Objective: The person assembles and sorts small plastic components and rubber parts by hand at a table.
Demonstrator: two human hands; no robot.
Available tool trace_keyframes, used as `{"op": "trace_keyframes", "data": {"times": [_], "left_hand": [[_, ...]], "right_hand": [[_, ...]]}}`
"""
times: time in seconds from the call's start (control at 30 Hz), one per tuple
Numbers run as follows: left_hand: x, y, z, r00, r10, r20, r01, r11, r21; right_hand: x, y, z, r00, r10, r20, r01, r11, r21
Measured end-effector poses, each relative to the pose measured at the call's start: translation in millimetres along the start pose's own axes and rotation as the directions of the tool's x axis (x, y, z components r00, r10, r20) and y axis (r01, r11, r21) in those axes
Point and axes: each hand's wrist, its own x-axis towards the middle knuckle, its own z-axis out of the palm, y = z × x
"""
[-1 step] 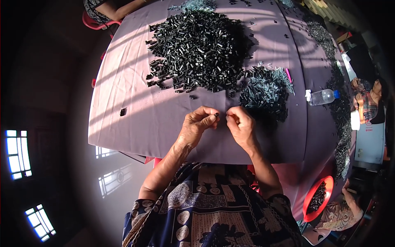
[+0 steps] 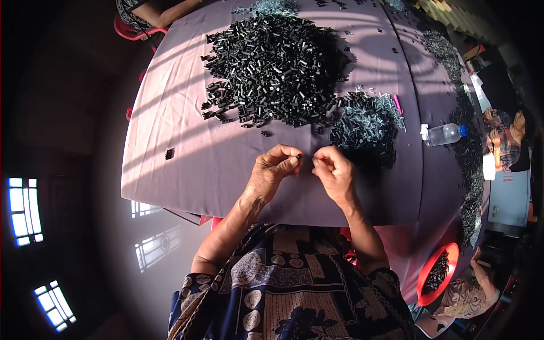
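Observation:
A small black plastic piece (image 2: 300, 156) is pinched between the thumb and forefinger of my left hand (image 2: 272, 170), above the cloth-covered table (image 2: 215, 181). Close by on its right, my right hand (image 2: 335, 173) is closed in a pinch; whatever its fingertips hold is too small to make out. The fingertips of the two hands are slightly apart. Beyond them rises a large heap of short black tubular pieces (image 2: 277, 68). A smaller mound of black pieces topped with silvery screw-like parts (image 2: 368, 122) lies just past my right hand.
One black piece (image 2: 169, 153) lies alone at the left. Right of the mound are a pink stick (image 2: 397, 104) and a clear bottle with a blue cap (image 2: 445, 134). A red basin (image 2: 453, 260) holds black pieces. Other people sit around the table's far and right sides.
My right hand has shifted very slightly, its fingers a touch further from the left hand. The left hand keeps its pinch on the black piece.

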Motion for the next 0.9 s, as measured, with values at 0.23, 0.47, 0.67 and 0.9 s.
{"op": "trace_keyframes", "data": {"times": [0.23, 0.47, 0.67, 0.9], "left_hand": [[-8, 5, 2, 0.999, -0.030, 0.026, 0.031, 0.998, -0.046], [-16, 4, -6, 0.999, 0.022, 0.037, -0.023, 0.999, 0.031], [-19, 8, -6, 0.997, 0.053, 0.054, -0.056, 0.997, 0.060], [-26, 5, -21, 1.000, 0.006, 0.010, -0.006, 1.000, -0.016]], "right_hand": [[-2, -21, 5, 1.000, 0.008, 0.009, -0.011, 0.926, 0.378], [-7, -20, 18, 0.998, -0.050, 0.045, 0.033, 0.943, 0.332], [-6, -18, 20, 0.998, -0.055, 0.033, 0.046, 0.974, 0.223], [-15, -20, 35, 0.977, -0.209, 0.044, 0.211, 0.975, -0.066]]}}
